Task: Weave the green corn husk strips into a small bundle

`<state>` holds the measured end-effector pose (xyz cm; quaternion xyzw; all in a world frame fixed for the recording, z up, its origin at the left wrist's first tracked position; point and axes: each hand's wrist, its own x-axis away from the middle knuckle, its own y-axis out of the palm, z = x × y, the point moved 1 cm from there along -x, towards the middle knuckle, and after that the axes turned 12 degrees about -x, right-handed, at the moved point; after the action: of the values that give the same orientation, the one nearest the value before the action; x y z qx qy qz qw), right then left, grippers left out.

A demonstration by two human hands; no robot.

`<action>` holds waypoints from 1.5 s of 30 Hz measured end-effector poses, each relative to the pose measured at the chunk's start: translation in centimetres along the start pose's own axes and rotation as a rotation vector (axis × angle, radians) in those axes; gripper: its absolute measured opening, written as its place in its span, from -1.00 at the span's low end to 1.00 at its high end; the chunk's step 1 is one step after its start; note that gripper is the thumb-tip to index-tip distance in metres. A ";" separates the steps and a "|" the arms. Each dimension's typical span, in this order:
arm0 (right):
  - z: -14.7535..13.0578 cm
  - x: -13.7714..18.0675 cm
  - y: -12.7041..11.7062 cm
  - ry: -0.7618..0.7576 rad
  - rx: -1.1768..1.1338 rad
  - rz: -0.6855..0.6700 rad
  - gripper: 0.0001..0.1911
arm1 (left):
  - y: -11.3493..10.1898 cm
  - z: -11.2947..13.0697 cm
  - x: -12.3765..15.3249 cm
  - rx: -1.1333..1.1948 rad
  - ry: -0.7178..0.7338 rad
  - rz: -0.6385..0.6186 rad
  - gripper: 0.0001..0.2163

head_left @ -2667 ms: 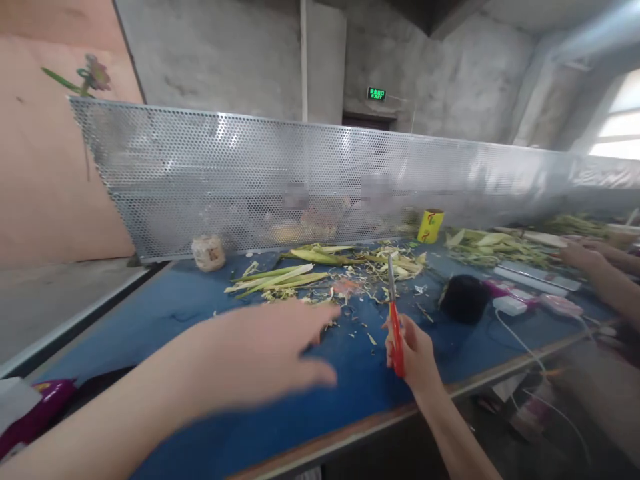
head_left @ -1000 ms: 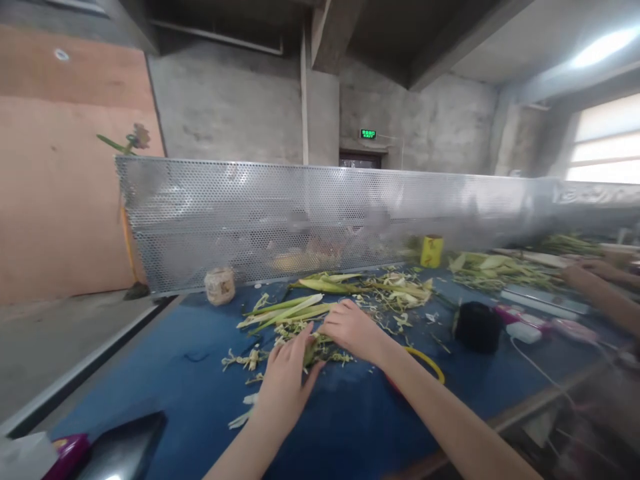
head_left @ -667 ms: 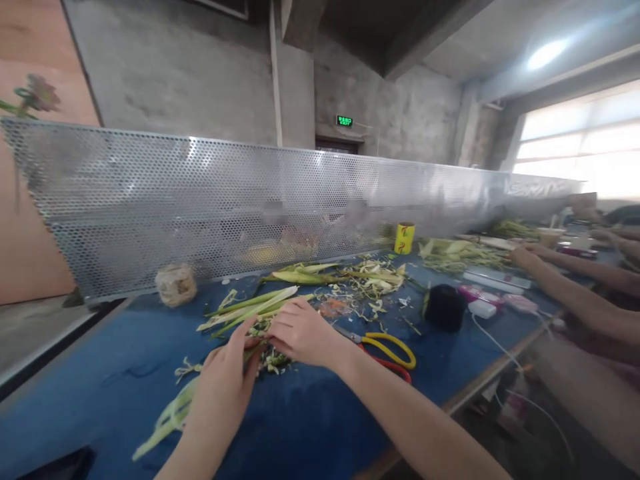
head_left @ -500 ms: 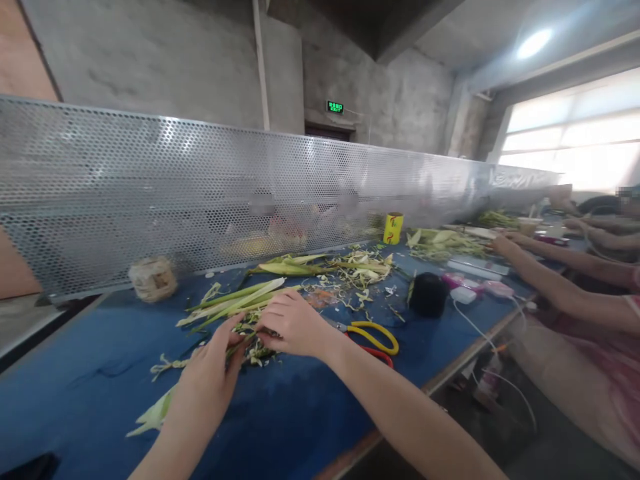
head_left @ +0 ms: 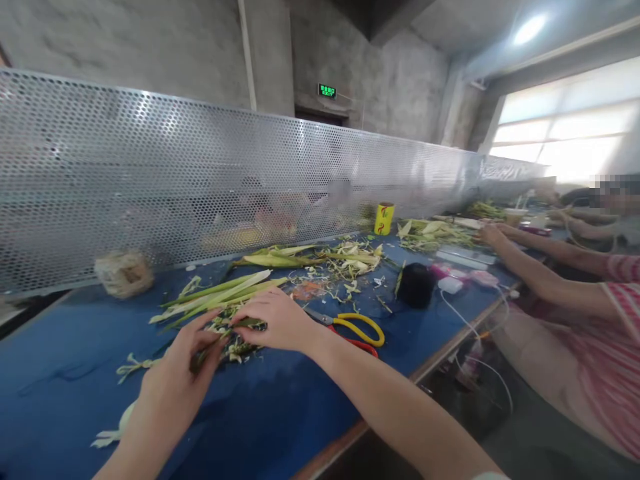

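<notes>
My left hand (head_left: 173, 390) and right hand (head_left: 280, 321) each pinch one green leaf strip (head_left: 231, 329) on the table (head_left: 280, 407); the scissors (head_left: 353, 328) lie just at three o'clock from my right hand.

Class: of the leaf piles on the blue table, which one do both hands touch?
The small dark scrap pile nearest the front, between left hand and right hand; the longer pale leaves lie farther back.

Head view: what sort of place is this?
Probably a small workshop for hand work with plant leaves: a long blue worktable with a perforated metal divider, green leaf strips and scissors on it, co-workers' arms alongside, bare concrete walls.
</notes>
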<state>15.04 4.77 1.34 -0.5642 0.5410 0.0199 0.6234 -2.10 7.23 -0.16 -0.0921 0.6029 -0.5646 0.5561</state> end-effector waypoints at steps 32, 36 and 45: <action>-0.1 0.5 -0.2 -0.016 -0.045 -0.003 -0.87 | -0.7 0.7 0.7 0.181 0.017 -0.047 -0.64; -0.1 0.6 -0.3 -0.032 -0.030 0.003 -0.83 | -0.9 0.6 0.4 0.169 0.041 -0.068 -0.64; -0.3 0.3 -0.3 -0.036 -0.061 -0.025 -0.89 | -1.5 0.1 -0.1 0.126 0.104 -0.097 -0.64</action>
<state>15.15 4.23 1.45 -0.5892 0.5218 0.0388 0.6157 -2.72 6.71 1.05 -0.0568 0.5890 -0.6318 0.5007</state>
